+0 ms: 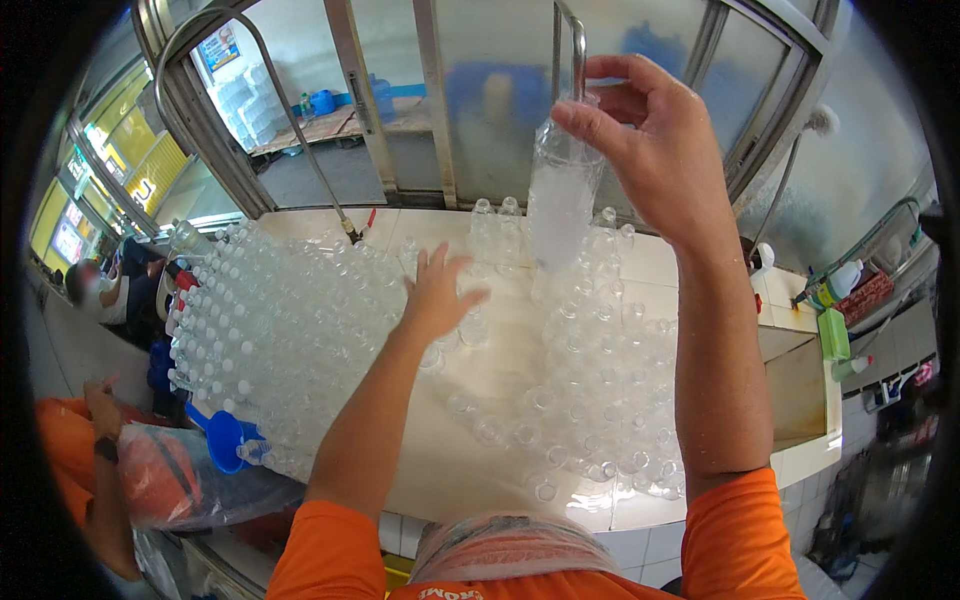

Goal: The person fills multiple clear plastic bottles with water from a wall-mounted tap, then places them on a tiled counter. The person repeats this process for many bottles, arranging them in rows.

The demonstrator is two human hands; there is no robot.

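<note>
- Your right hand (655, 140) is closed in a pinch around the neck of a clear bottle (562, 205), upright under the metal spout (579, 60); gripping high presumably lines up the mouth and leaves the body unobstructed. Your fingers hide whether the spout enters.
- The bottle's inside looks cloudy, probably from running water.
- Your left hand (438, 295) is spread wide, with nothing visibly held, beside the left bottle group (300, 310).
- That group is packed tightly, many bottles white-capped toward its outer side; close packing likely keeps them from toppling.
- The right bottle group (590, 400) stands more loosely and reaches close to the counter's near edge; a knock there could send one over.
- Bare counter (500, 365) between the groups gives your left hand a narrow working lane.
- Your right forearm passes above the right group's outer side; lowering the elbow would risk contact.
- A blue funnel-shaped vessel (228, 442) sits at the left group's near corner.
</note>
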